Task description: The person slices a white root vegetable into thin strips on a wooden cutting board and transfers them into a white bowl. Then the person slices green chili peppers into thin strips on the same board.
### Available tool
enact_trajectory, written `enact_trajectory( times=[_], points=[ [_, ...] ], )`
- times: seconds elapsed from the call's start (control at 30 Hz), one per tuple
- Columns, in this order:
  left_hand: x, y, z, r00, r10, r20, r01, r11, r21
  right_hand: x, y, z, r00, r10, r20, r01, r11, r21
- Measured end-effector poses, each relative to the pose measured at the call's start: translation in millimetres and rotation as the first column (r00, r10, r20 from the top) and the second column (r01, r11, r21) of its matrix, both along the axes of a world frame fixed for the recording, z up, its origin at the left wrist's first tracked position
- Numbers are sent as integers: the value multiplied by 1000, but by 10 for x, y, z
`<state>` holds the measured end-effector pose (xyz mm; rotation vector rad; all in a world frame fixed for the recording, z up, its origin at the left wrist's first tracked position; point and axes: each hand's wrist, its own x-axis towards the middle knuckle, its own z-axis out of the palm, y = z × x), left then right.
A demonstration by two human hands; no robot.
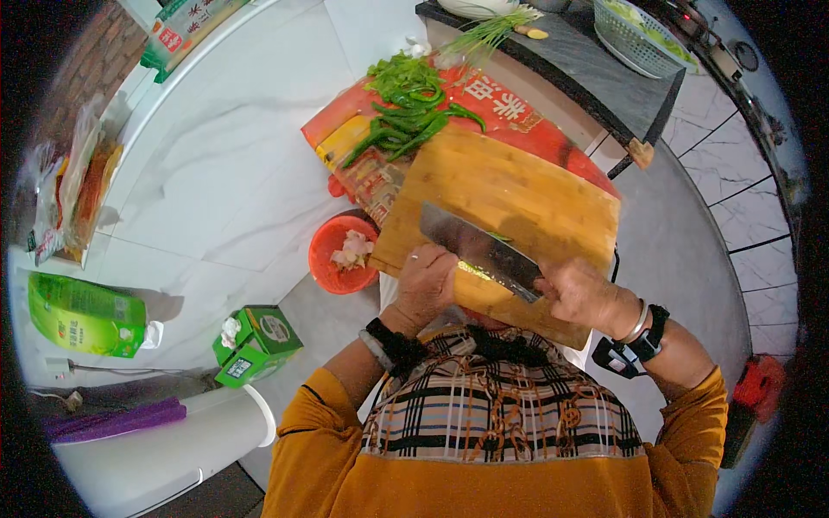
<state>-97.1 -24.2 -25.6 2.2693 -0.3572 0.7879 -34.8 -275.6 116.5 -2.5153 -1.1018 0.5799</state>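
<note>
A wide-bladed kitchen cleaver lies slantwise over a wooden cutting board. My right hand is closed around its handle. Curled in, my left hand sits against the blade's near side towards the tip; whether its fingers pinch anything is hidden. Finely chopped green bits line the blade's near edge. Beyond the blade, a green sliver rests on the wood. Several long green chili peppers are heaped past the board's far left corner, beside leafy green herbs.
A red printed sack is under the board and peppers. Left of the board stands an orange-red bin holding pale scraps. Spring onions and ginger lie near a dark counter with a colander. A green tissue box is lower left.
</note>
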Motion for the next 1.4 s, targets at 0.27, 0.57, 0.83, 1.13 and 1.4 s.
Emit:
enact_trajectory(
  times=[0.27, 0.57, 0.83, 1.13, 1.4],
  points=[
    [11, -4, -27, 1000, 3, 23, -4, 999, 33, 95, 27, 6, 995, 96, -11, -96, 995, 37],
    [-32, 24, -55, 1000, -17, -27, 17, 1000, 11, 168, -62, -260, 991, 77, 106, -87, 992, 90],
    [-15, 15, 7, 999, -48, 23, 48, 999, -8, 89, -104, -266, 994, 32, 108, -39, 997, 68],
    [-67, 131, 10, 990, -133, -38, 137, 984, 114, 51, -183, -307, 995, -54, 85, 43, 991, 127],
    [-139, 194, -67, 992, -130, -3, 129, 986, 110, -89, -200, -292, 983, -53, 177, 15, 977, 213]
  ],
)
